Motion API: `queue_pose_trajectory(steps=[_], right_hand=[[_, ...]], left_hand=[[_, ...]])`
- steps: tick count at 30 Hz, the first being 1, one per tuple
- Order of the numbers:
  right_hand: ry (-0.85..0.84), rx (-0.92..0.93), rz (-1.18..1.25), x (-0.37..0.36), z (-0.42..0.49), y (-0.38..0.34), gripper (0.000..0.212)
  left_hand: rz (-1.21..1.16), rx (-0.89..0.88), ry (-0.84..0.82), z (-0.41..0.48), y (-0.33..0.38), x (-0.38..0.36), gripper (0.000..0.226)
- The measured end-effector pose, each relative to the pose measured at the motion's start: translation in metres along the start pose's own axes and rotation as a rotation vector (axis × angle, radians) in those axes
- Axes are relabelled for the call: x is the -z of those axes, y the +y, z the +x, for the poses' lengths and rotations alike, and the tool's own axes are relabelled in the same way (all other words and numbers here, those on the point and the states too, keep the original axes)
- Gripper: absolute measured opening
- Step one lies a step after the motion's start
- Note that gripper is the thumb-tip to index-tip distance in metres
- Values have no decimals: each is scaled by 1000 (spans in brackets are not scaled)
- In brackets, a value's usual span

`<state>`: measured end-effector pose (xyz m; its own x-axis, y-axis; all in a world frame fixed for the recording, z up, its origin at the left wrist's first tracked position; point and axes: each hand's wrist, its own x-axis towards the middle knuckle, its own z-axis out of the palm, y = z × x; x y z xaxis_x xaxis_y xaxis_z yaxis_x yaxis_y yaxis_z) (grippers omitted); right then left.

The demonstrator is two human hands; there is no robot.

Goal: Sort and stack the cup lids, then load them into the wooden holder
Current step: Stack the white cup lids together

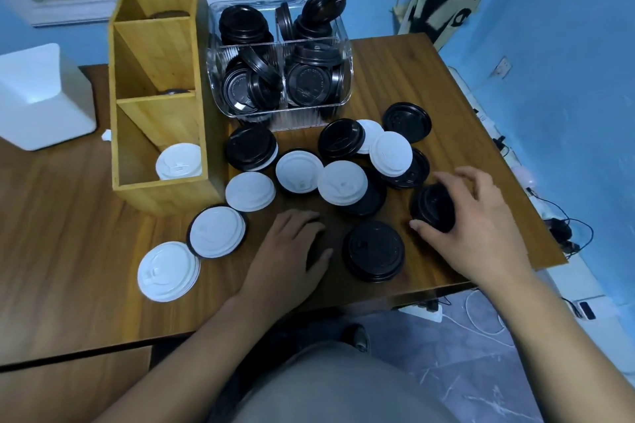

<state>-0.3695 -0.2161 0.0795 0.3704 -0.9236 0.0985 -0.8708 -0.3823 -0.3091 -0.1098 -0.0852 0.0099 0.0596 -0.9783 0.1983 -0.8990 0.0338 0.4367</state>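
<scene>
Wooden holder (158,96) far left, smooth plank walls, white lids (178,161) in its near compartment; loose lids (250,191) strewn alongside. Left hand (288,251) curled on the table (68,233) — contents unclear; right hand (481,227) wraps a black lid stack (431,208) — thin, light, slick plastic, probably flexes; grip the rims.

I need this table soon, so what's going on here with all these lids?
A person is sorting cup lids on the table. The right hand grips a black lid, maybe a few stacked, near the table's right edge. The left hand lies palm down nearby. Loose lids, black and white, lie scattered between the hands and the holder, whose nearest compartment already holds white lids. A clear bin behind is packed with more black ones.
</scene>
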Motion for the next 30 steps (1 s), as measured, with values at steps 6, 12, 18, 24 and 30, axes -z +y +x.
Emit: queue_pose_trajectory(steps=[6,12,18,24,30], right_hand=[[-159,424,69,-4,39,-67,63],[-287,451,-23,-21,65,-98,69],[-129,405,32,-22,46,-100,67],[-138,500,113,-29,-3,-133,66],[-249,527,-55,-76,-15,-152,64]], left_hand=[[31,-33,16,-7,0,1,40],[75,-62,-17,-20,-5,17,41],[90,38,176,-52,-30,61,35],[114,324,227,-104,-83,100,67],[-71,421,147,-127,-103,103,81]])
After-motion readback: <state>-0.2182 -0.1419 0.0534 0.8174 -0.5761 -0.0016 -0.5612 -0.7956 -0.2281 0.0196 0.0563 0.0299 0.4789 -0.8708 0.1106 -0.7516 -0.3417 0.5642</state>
